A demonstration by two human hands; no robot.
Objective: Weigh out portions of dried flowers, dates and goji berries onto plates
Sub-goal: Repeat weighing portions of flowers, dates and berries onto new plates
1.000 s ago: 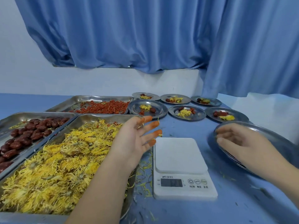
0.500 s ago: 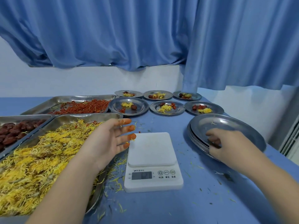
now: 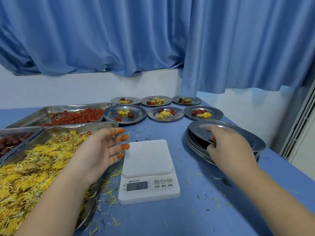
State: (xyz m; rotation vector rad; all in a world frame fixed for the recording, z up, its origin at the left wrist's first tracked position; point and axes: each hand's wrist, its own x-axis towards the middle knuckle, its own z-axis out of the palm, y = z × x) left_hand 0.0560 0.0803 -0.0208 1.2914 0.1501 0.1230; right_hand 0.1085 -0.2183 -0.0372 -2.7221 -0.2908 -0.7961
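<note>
Right hand (image 3: 228, 148) gripping empty top plate (image 3: 225, 125), flower-filled tray (image 3: 85, 126)

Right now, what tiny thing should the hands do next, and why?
Probably lift the top plate off the stack and set it on the scale. The right hand pinches that plate's rim, the scale's platform is bare, and the left hand hovers open beside it. At the back six plates hold portions, so an empty one seems due for weighing.

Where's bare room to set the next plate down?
Scale top is bare. Table is free between scale and plate stack, and in front of the scale. Crowded: trays left, six filled plates behind. Right hand grips the top plate.
</note>
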